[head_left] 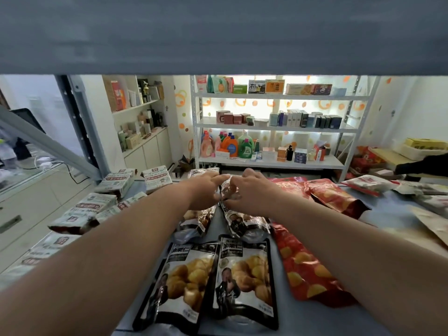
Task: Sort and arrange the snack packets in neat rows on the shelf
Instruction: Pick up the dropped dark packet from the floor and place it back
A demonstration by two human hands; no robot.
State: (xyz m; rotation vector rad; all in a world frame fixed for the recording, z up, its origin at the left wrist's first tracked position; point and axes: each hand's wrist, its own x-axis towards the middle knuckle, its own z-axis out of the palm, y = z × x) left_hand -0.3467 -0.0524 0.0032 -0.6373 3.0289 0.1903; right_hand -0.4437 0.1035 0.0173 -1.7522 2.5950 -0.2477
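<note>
In the head view, both bare arms reach forward over a grey shelf (388,214). The left hand (206,190) and the right hand (247,190) meet at the far middle, the fingers (218,178) of both closed on one small dark chestnut packet (228,187) held between them. Nearer the camera, two black chestnut packets (244,275) lie side by side, edges touching, with two more dark packets (242,224) beyond them under the hands. Red snack bags (308,270) run along the right side. White-and-brown packets (89,209) are stacked along the left edge. Behind stands a white rack (274,127) with detergent bottles (230,144) and boxes.
</note>
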